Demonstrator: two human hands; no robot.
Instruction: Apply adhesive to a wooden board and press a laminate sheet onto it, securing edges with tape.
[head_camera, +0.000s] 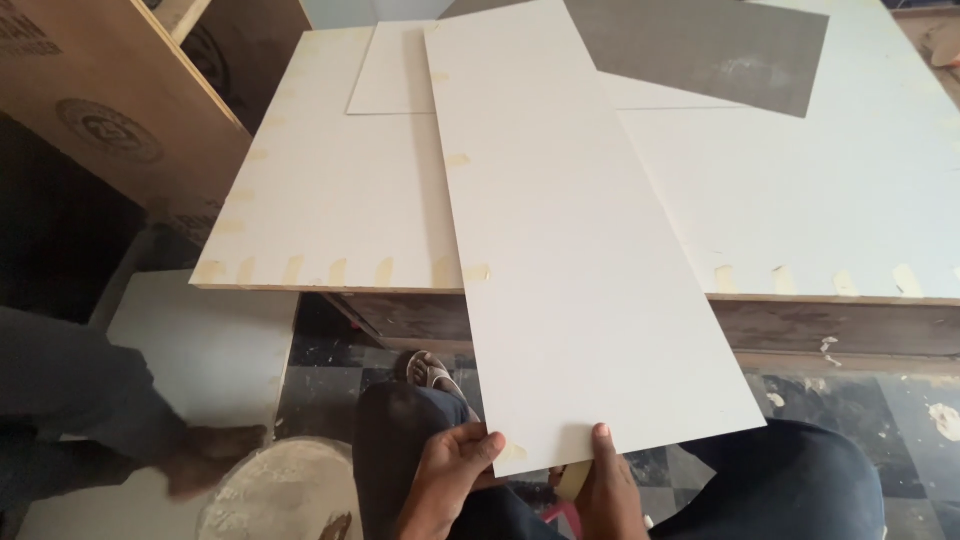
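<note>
Dark speckled floor tiles (905, 400) show below our knees, and ahead stands a low tabletop (850, 310) covered by a white board (330, 200) whose near edge carries a row of masking-tape tabs (292, 270). We hold a long white laminate sheet (560, 230) by its near end: our left hand (455, 465) pinches the corner, thumb on top and fingers beneath, and our right hand (600, 485) closes on the same edge just beside it, thumb pressed on the face. Under the right grip sits what looks like a roll of masking tape (572, 480), though most of it is hidden. From our grip the sheet runs away and up across the taped board, its far end lying over a smaller white sheet (390, 70) and beside a grey sheet (720, 45).

We judge the work partway through: the board beneath is already taped along its edge, while this sheet is tilted, overhanging and untaped but for one small tab near our left grip.
</note>
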